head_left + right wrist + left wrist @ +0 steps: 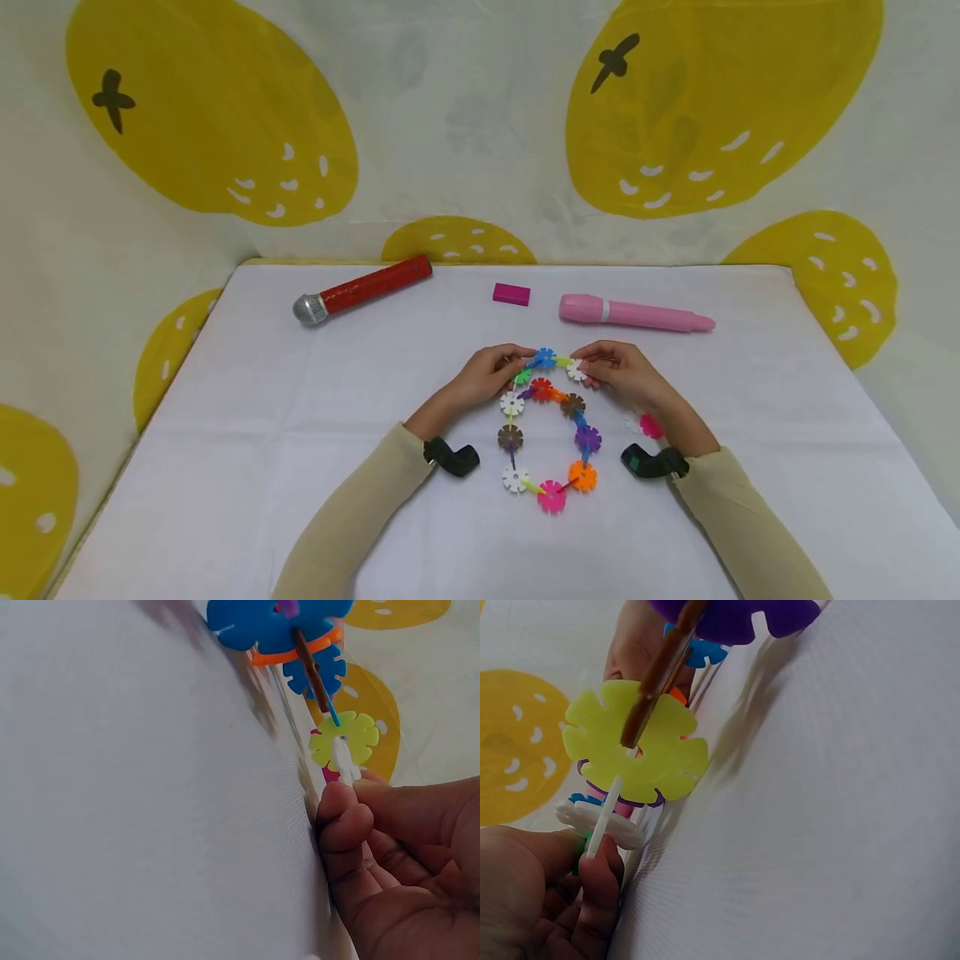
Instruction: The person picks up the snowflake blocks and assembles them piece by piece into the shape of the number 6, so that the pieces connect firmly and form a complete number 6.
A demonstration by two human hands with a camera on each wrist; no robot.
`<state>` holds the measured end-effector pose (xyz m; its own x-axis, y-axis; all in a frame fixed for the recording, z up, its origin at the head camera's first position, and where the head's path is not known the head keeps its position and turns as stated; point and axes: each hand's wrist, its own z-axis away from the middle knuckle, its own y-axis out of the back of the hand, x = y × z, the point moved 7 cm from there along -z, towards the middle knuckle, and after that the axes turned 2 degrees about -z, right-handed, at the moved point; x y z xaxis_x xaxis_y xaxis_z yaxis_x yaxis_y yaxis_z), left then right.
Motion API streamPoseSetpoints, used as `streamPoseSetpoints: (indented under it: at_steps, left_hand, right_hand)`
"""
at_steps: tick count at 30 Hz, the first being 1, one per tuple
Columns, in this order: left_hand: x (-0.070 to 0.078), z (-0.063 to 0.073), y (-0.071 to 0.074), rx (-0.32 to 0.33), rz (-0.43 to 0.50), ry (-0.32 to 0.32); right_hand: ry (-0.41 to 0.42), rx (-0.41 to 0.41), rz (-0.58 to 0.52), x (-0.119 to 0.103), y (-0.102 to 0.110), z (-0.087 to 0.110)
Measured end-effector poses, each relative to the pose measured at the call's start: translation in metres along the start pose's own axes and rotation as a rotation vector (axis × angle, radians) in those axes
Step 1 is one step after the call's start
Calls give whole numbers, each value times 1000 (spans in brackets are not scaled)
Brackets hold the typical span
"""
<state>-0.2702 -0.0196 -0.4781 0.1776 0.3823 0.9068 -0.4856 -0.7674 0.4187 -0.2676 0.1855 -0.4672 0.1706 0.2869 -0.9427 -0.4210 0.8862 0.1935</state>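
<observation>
A loop of colourful notched plastic discs (552,497), slotted edge to edge, lies over the table's middle, with its far end between the two hands. My left hand (489,373) pinches the loop at its far left, by a green disc (522,377) and a blue disc (545,358). Across from it, my right hand (624,372) pinches a white disc (577,371) between thumb and fingers. Beyond that white disc's edge, a yellow disc (358,736) shows in the right wrist view. Just inside the far end sits a red disc (541,389).
Beside the right wrist lie a loose pink disc (651,427) and a white one (632,423). Farther back are a red microphone (375,284), a magenta block (512,294) and a pink microphone-shaped stick (637,313). A patterned cloth (465,125) hangs behind the table.
</observation>
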Motion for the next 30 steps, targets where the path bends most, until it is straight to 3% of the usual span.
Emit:
streamPoseSetpoints:
  at_steps: [17,30]
  left_hand:
    - [3,1,-1,-40,-32,-17]
    - [8,3,0,-74,28,-40]
  right_hand:
    - [49,-48,103,-9,-2,0]
    - [31,-59,165,-10,-4,-4]
